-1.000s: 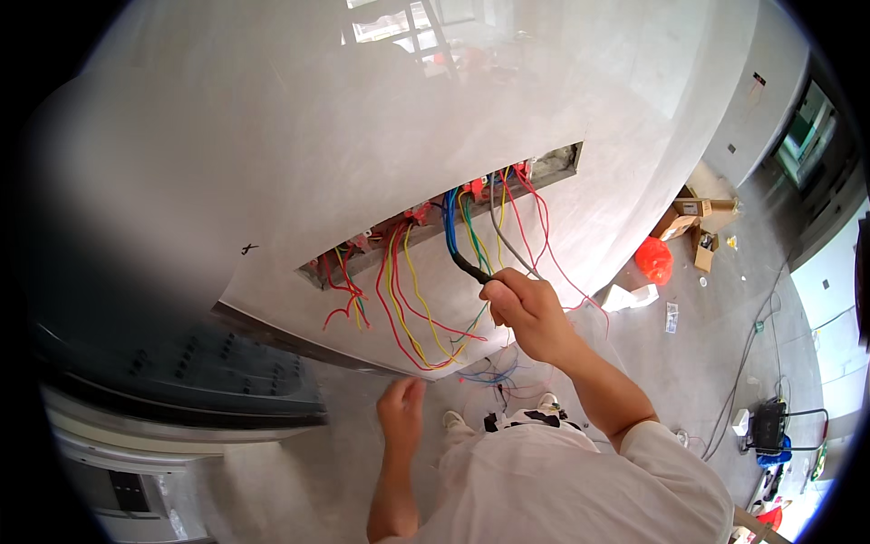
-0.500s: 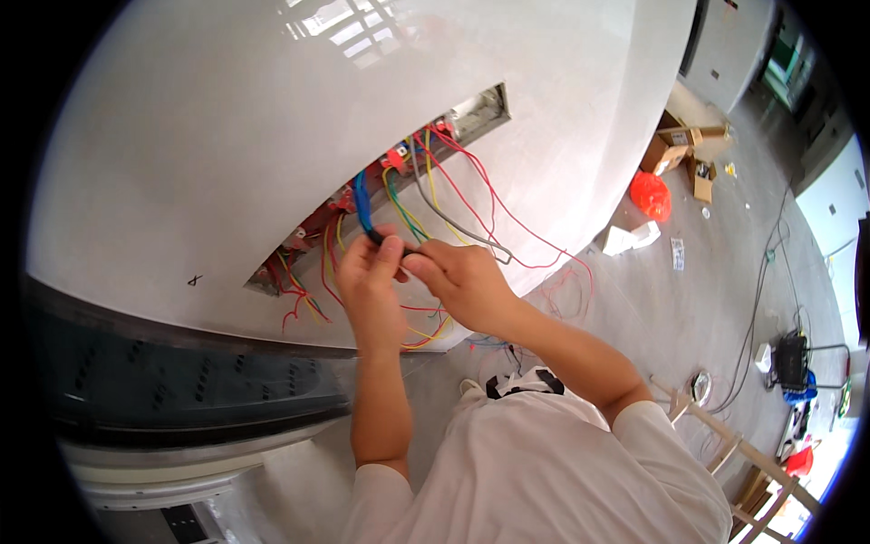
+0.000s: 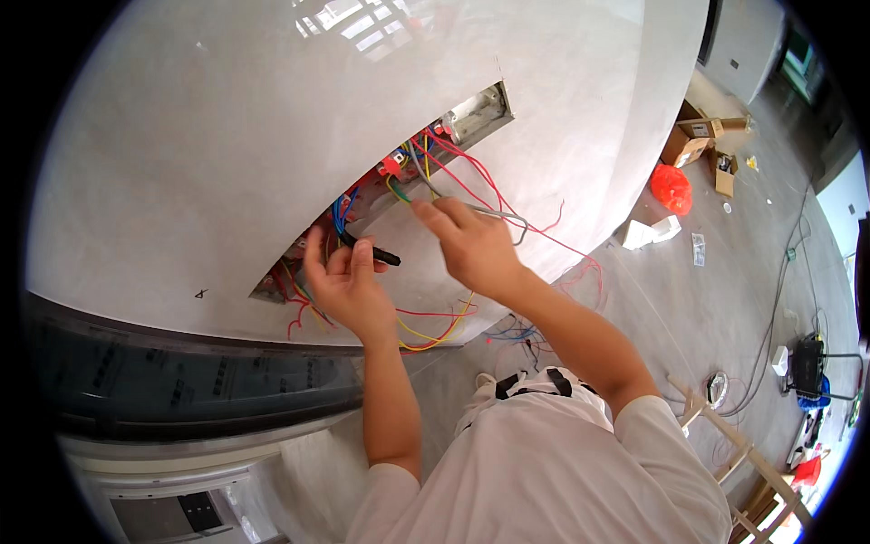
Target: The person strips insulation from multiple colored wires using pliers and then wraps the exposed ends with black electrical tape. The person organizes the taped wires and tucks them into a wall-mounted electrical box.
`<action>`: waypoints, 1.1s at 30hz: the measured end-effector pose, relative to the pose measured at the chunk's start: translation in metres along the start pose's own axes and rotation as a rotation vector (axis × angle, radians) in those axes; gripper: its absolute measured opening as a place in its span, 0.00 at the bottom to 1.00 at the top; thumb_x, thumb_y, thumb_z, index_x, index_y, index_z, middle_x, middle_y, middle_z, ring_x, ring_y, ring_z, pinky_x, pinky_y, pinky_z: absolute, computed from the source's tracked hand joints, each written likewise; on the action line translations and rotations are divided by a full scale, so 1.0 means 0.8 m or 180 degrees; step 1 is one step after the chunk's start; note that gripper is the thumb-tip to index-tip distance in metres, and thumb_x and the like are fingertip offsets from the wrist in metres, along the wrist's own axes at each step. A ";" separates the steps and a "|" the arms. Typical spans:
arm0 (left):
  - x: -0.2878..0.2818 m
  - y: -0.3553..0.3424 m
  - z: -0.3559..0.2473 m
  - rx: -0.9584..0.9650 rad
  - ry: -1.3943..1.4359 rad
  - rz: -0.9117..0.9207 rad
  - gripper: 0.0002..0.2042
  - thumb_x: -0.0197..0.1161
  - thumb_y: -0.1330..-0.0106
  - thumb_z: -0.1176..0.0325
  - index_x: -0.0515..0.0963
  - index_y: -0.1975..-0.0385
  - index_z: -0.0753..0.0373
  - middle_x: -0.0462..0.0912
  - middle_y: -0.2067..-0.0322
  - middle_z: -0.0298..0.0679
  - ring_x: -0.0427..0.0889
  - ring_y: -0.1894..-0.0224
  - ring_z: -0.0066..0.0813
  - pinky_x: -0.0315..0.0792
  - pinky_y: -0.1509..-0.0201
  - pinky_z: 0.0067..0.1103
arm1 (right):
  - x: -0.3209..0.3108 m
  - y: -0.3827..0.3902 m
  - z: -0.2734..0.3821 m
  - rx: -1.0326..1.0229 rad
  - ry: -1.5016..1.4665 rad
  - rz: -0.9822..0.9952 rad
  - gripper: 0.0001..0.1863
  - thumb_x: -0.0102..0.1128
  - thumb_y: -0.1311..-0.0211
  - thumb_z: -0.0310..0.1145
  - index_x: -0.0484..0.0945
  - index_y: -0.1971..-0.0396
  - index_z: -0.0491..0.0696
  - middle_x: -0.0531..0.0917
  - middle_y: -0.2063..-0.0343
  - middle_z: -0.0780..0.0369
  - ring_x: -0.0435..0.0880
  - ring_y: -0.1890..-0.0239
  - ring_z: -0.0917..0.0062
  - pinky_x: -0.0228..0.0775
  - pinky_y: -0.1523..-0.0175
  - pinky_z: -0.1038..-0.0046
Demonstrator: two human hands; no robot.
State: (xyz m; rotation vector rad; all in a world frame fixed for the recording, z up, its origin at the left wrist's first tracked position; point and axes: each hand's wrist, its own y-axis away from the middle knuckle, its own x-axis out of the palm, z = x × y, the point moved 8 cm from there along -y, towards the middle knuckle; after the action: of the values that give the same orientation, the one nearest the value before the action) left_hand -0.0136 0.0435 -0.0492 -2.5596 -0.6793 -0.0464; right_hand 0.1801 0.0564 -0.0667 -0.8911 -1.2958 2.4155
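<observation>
A long slot [image 3: 481,116] in the pale wall holds red boxes with many coloured wires coming out. My left hand [image 3: 353,295] is at the lower middle of the slot, with thumb and fingers closed on a bundle of blue wires [image 3: 341,210] whose end is wrapped in black tape [image 3: 387,257]. That taped end sticks out past my fingers toward the right. Higher up, my right hand [image 3: 478,249] is pinched around green wires [image 3: 400,191] at the slot; their ends are hidden by the hand. A grey wire [image 3: 480,211] and red wires [image 3: 489,177] hang beside it.
Cut red and yellow wires [image 3: 435,343] loop below the slot. A dark sheet-covered panel [image 3: 190,381] lies at lower left. Cardboard boxes [image 3: 686,145], an orange bag [image 3: 671,189], a wooden ladder [image 3: 743,458] and a long black cable [image 3: 768,340] are on the floor at right.
My right hand has left the black-taped end and moved up and right to the green wires. My left hand has shifted down and left, still holding the blue bundle.
</observation>
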 end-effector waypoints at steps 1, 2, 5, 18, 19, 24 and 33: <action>0.001 0.001 0.004 0.0067 -0.0018 0.0011 0.18 0.69 0.31 0.79 0.79 0.42 0.73 0.87 0.67 0.40 0.82 0.73 0.21 0.77 0.70 0.17 | -0.012 -0.006 -0.003 -0.0035 -0.0059 -0.0045 0.26 0.63 0.43 0.18 0.82 0.43 0.51 0.85 0.57 0.64 0.87 0.67 0.69 0.79 0.71 0.69; 0.002 0.003 0.011 0.0124 -0.0043 0.0017 0.19 0.70 0.31 0.80 0.79 0.41 0.74 0.87 0.66 0.41 0.82 0.73 0.21 0.78 0.71 0.17 | -0.022 -0.009 -0.007 -0.0065 -0.0124 -0.0079 0.26 0.63 0.43 0.18 0.82 0.43 0.50 0.85 0.58 0.64 0.87 0.69 0.69 0.79 0.72 0.69; 0.005 0.001 0.026 0.0278 -0.0092 -0.0023 0.20 0.71 0.32 0.80 0.78 0.41 0.75 0.88 0.65 0.44 0.82 0.74 0.22 0.78 0.72 0.18 | -0.032 -0.010 -0.018 -0.0012 -0.0205 0.0164 0.25 0.65 0.38 0.19 0.83 0.41 0.50 0.86 0.61 0.64 0.86 0.72 0.71 0.78 0.73 0.68; 0.048 0.022 0.042 -0.0350 0.0447 -0.0187 0.17 0.71 0.33 0.81 0.74 0.47 0.74 0.87 0.68 0.48 0.85 0.75 0.29 0.78 0.74 0.23 | -0.040 -0.008 -0.012 -0.0061 -0.0231 -0.0208 0.23 0.73 0.41 0.25 0.85 0.44 0.47 0.85 0.65 0.63 0.85 0.65 0.66 0.77 0.60 0.65; 0.047 0.021 0.036 -0.0305 0.0505 -0.0250 0.17 0.71 0.32 0.81 0.74 0.48 0.74 0.87 0.68 0.48 0.85 0.75 0.30 0.78 0.74 0.23 | -0.047 -0.010 -0.002 -0.0205 -0.0158 -0.0338 0.23 0.74 0.41 0.26 0.84 0.43 0.47 0.85 0.65 0.63 0.85 0.63 0.65 0.77 0.57 0.64; 0.043 -0.002 0.006 -0.0213 0.0503 -0.0304 0.16 0.70 0.30 0.78 0.73 0.48 0.73 0.87 0.68 0.48 0.85 0.76 0.31 0.76 0.74 0.24 | -0.030 -0.004 0.001 0.0356 -0.1079 -0.0017 0.26 0.75 0.37 0.31 0.80 0.40 0.44 0.86 0.66 0.61 0.84 0.67 0.68 0.76 0.59 0.68; 0.061 -0.020 0.022 -0.0569 0.0557 0.0046 0.13 0.68 0.27 0.77 0.72 0.51 0.76 0.89 0.70 0.50 0.84 0.77 0.30 0.77 0.77 0.24 | 0.034 -0.037 -0.029 0.2348 -0.2917 -0.0136 0.14 0.74 0.34 0.29 0.86 0.52 0.38 0.89 0.73 0.59 0.85 0.73 0.84 0.77 0.67 0.77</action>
State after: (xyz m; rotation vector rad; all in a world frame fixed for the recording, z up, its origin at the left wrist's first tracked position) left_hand 0.0201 0.0862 -0.0503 -2.6894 -0.6137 -0.3361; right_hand 0.1719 0.1020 -0.0624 0.4849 -0.4410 2.9942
